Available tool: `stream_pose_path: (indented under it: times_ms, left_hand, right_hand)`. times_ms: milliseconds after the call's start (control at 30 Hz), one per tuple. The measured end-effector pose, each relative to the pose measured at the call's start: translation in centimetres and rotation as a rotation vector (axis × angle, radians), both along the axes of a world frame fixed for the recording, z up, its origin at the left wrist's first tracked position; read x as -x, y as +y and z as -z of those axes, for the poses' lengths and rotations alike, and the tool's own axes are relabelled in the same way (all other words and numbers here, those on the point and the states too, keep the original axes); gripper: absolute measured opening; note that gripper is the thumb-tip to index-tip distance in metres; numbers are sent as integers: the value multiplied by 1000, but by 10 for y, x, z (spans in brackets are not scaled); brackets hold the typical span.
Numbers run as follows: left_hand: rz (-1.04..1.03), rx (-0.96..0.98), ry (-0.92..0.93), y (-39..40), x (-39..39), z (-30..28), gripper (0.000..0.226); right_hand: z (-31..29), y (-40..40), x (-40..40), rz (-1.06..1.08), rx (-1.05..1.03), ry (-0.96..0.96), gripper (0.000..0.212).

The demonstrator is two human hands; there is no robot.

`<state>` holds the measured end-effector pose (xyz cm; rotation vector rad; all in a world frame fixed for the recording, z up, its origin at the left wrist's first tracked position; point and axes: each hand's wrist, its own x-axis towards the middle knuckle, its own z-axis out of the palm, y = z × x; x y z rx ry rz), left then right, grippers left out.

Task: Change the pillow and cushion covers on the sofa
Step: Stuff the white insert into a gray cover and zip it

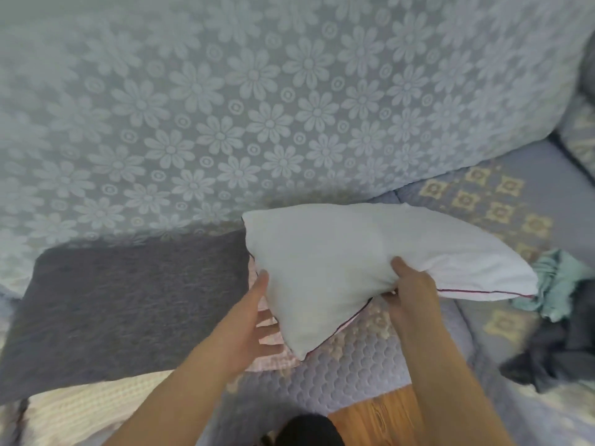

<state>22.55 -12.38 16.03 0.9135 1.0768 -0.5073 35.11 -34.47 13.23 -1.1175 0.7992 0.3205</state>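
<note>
We pinch the bare white pillow insert [338,259] by its lower edge with our right hand [409,291], our left hand [260,320] spread open under its corner over the sofa seat [351,358]; this one-sided pinch may slip, dropping it.

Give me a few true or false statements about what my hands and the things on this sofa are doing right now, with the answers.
1. The right hand grips the white pillow. True.
2. The left hand holds the teal cloth. False: its open fingers touch the pillow's left end.
3. The grey blanket lies left of the pillow. True.
4. The pillow wears a floral cover. False: it is plain white with a dark red piped edge.
</note>
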Motion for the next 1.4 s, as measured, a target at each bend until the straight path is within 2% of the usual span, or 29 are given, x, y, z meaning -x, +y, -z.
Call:
stream_pose_path:
  times_ms: [33, 67, 100, 167, 233, 300, 400, 467, 567, 600, 667, 700, 767, 833, 900, 967, 1000, 1033, 1133, 1167, 1233, 1300, 1400]
  left_hand:
    - [-45, 34, -55, -6, -11, -8, 59]
    - [-79, -47, -110, -9, -20, -15, 44]
    - [-88, -227, -180, -10, -26, -25, 30]
    - [-70, -569, -358, 2, -25, -50, 36]
    - [-28, -758, -468, 31, -6, -85, 33]
    - [-31, -871, -460, 77, 25, -111, 26]
    - [-107, -984, -401, 157, 83, -140, 20]
    - [-144, -1082, -347, 212, 126, -143, 29]
    - [-4, -1241, -199, 306, 198, -104, 37]
    - [46, -1261, -130, 337, 220, -83, 41]
    - [85, -1260, -2, 386, 261, -37, 40]
    - [75, -1288, 1, 401, 276, -18, 40]
    - [98, -1348, -120, 414, 297, 13, 41]
    - [180, -1291, -263, 407, 311, 31, 48]
    - [316, -1167, -303, 403, 331, 47, 62]
    - [392, -1024, -327, 414, 363, 61, 65]
    - [367, -989, -344, 422, 382, 66, 64]
    - [325, -963, -313, 434, 402, 73, 62]
    - [280, -934, -49, 475, 460, 89, 54]
    - [254, -940, 27, 486, 479, 93, 50]
    - [142, -963, 149, 506, 511, 105, 37]
    - [43, -960, 193, 520, 534, 117, 32]
    - [139, -900, 149, 532, 553, 149, 36]
  right_hand:
    - [-18, 2, 8, -26, -31, -34, 34]
    - [-33, 8, 17, -35, -55, -63, 33]
    - [-47, 18, 26, -35, -70, -88, 31]
    - [-74, 44, 40, 2, -74, -109, 28]
    - [-103, 78, 57, 12, -75, -122, 23]
    - [-126, 117, 86, -57, -109, -112, 21]
    - [-146, 176, 146, -273, -155, -19, 18]
    - [-151, 215, 182, -463, -116, 23, 13]
    - [-146, 264, 224, -1013, 16, 30, 22]
    - [-144, 281, 234, -1181, 106, -33, 23]
    - [-136, 320, 247, -1379, 387, -311, 23]
    - [-127, 343, 250, -1420, 575, -498, 25]
    - [-101, 393, 250, -1496, 916, -799, 44]
    - [-64, 432, 246, -1678, 1141, -855, 63]
    - [-31, 453, 244, -1895, 1272, -671, 73]
    - [-17, 464, 256, -2013, 1326, -460, 73]
    - [-18, 472, 269, -1999, 1349, -423, 69]
    - [-22, 483, 282, -1939, 1370, -456, 63]
    - [-43, 522, 327, -1523, 1311, -659, 32]
    - [-47, 535, 344, -1471, 1290, -744, 27]
    - [-49, 555, 378, -1472, 1230, -908, 28]
    - [-43, 571, 409, -1499, 1139, -1015, 36]
    - [-23, 587, 444, -1612, 1094, -1070, 39]
